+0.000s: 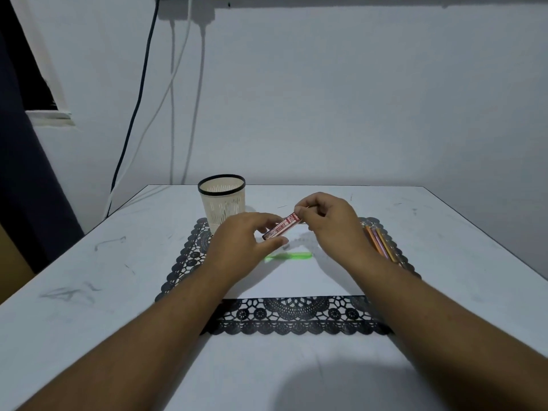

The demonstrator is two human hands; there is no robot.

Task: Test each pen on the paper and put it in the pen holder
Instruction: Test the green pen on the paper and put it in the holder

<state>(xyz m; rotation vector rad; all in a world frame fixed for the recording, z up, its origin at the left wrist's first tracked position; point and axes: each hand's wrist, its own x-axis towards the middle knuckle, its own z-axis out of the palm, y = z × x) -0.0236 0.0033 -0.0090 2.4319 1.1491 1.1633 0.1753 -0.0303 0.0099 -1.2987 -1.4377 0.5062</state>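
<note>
Both hands hold a red marked pen over the paper at mid-frame.

Nearest, a black lace mat [296, 317] lies on the worktop [89, 292], with white paper [296, 280] bearing a green stroke [289, 256]. Above it, left hand [247, 232] fingers pinch the lower end of the red pen [283, 226]; right hand [329, 221] fingers pinch its upper end. To uncap well, pull straight along the barrel. More pens [381, 243] wait at right; the pen holder [222, 200] stands beyond, upper left.
</note>
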